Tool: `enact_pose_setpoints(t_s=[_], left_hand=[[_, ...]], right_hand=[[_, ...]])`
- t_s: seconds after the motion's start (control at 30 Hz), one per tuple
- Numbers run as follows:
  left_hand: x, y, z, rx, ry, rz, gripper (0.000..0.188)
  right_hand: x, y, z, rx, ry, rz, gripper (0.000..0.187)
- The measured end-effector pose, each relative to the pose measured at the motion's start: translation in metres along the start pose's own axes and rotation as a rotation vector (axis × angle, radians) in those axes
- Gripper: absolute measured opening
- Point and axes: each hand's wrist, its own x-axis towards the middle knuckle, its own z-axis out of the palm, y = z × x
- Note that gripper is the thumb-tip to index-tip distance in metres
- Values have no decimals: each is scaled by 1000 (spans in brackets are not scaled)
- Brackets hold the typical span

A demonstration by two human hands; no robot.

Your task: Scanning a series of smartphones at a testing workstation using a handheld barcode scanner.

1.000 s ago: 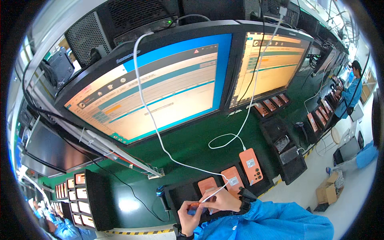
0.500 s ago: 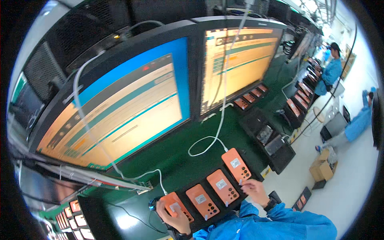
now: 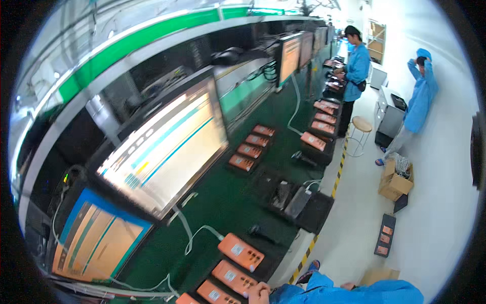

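Observation:
My left hand [image 3: 259, 294] is at the lower edge, fingers curled together beside the camera end of an orange smartphone [image 3: 233, 276]; whatever they pinch is hidden. Of my right hand [image 3: 348, 286], only a sliver shows beside the blue sleeve, apart from the phones. The orange phones lie back up in a row, each with a white label and dark lenses. Nearest the aisle, one orange phone [image 3: 241, 252] has a white cable [image 3: 205, 228] plugged into its far end. Another phone [image 3: 215, 294] lies left of my hand, and a further one is cut off by the lower edge.
Two lit monitors [image 3: 167, 152] stand at left. A black tray [image 3: 316, 210] holds dark devices; more orange phones [image 3: 251, 147] lie beyond. A person in blue [image 3: 357, 66] works farther along, another [image 3: 422, 96] stands across the aisle. A stool [image 3: 362, 124] and an open carton [image 3: 396, 182] are on the floor.
The view has swung right, so the phones appear lower left and more aisle shows. My left hand has left the leftmost phone; my right hand has moved away from the phones.

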Motion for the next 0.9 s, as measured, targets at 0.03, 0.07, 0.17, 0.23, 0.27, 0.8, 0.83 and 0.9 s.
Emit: enact_pose_setpoints(t_s=[0.03,0.07,0.17,0.23,0.27,0.8,0.83,0.9], left_hand=[[1,5,13,-29,-36,-77,15],[8,14,31,-69,-85,-153,16],[32,50,97,-186,-232,-220,17],[47,66,156,-167,-353,-204,16],[52,71,177,-156,-411,-215,16],[184,68,454,-172,-940,8,16],[193,66,470,-192,-815,5,16],[213,77,494,-213,-707,-6,16]], right_hand=[[-10,12,8,407,-171,344,36],[-12,15,-1,487,-171,391,34],[21,27,-35,608,-93,364,28],[-7,-50,-125,980,46,387,24],[-4,-67,-161,1230,172,319,22],[61,-98,-390,1480,364,155,39],[67,-79,-387,1447,330,189,41],[70,-27,-371,1380,281,284,40]])
